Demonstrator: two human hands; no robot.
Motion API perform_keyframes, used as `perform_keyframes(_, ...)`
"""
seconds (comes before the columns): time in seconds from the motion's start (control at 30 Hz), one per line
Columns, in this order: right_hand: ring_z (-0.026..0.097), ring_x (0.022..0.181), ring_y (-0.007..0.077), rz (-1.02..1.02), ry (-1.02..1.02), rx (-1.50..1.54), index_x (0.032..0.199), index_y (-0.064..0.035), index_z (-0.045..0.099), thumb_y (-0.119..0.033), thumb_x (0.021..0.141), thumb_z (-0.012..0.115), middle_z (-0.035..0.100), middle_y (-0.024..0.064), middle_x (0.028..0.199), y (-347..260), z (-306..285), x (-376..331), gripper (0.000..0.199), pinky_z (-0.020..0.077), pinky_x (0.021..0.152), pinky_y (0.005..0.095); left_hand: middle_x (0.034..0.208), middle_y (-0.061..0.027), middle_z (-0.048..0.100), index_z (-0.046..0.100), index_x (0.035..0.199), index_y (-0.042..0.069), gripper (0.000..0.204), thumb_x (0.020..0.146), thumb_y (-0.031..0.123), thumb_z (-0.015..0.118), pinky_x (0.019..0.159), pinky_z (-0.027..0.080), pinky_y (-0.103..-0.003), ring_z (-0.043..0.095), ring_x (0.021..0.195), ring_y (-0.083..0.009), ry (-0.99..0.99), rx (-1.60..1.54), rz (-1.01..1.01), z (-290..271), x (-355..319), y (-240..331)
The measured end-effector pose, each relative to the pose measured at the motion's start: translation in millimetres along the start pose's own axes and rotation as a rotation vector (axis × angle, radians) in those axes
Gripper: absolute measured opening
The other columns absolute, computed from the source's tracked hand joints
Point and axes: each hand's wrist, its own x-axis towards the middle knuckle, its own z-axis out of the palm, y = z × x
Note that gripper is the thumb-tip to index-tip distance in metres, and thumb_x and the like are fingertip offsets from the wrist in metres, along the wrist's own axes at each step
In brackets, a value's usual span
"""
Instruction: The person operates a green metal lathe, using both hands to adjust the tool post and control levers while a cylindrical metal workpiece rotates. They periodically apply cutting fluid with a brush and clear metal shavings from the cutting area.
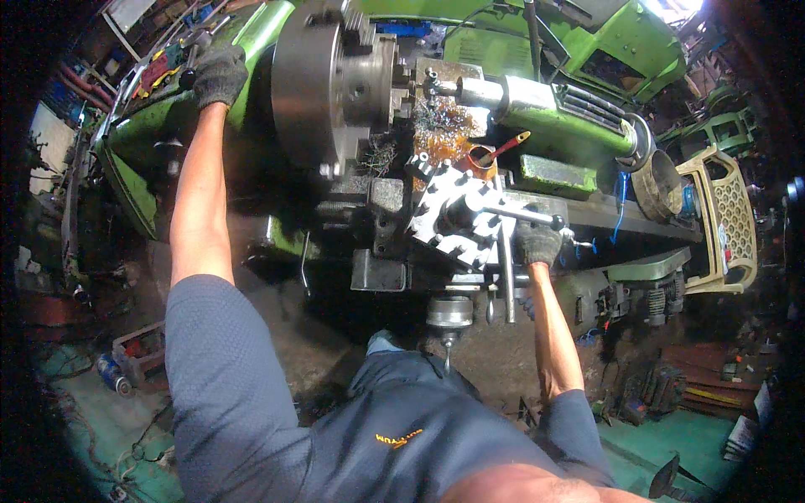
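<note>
The gloved left hand [220, 74] is clenched on a black-knobbed lever [186, 80] at eleven o'clock of the grey steel chuck [323, 84], while the gloved right hand [537, 243] grasps the chrome toolpost handle [524, 216] at four o'clock, steadying the carriage.

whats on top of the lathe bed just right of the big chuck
Right of the chuck lies a heap of curled metal swarf, with an orange oil can beside it. The tool post covers the carriage beneath it, so that part is hidden.

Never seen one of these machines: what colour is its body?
Bright green lathe body, clearest in the head view.
</note>
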Motion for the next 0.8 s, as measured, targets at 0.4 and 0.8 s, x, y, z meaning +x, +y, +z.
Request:
perform_keyframes(0.4, 0.067, 0.094, 0.0391, -0.018, 0.028, 0.005, 0.093, -0.0116, 0.071, -0.027, 0.087, 0.06, 0.07, 0.0169, 0.094, -3.1, -3.5, -0.4, 0.02, 0.0518, 0.081, 0.0481, 0.088, -0.0155, 0.068, 0.069, 0.083, 0.012, 0.018, 0.085, 0.019, 0.052, 0.076, 0.051, -0.049, 0.065, 0.086, -0.0363, 0.043, -0.012, 0.065, 0.8, -1.2, -1.5)
perform_keyframes(0.8, 0.068, 0.086, 0.0377, -0.018, 0.031, -0.057, 0.089, -0.0145, 0.071, -0.024, 0.086, 0.06, 0.07, 0.016, 0.088, -10.9, -12.0, -2.3, 0.015, 0.0525, 0.076, 0.0469, 0.085, -0.0149, 0.066, 0.067, 0.078, 0.012, 0.017, 0.085, 0.021, 0.055, 0.075, 0.049, -0.047, 0.063, 0.083, -0.0362, 0.156, -0.087, 0.086, 18.4, 0.1, -9.7)
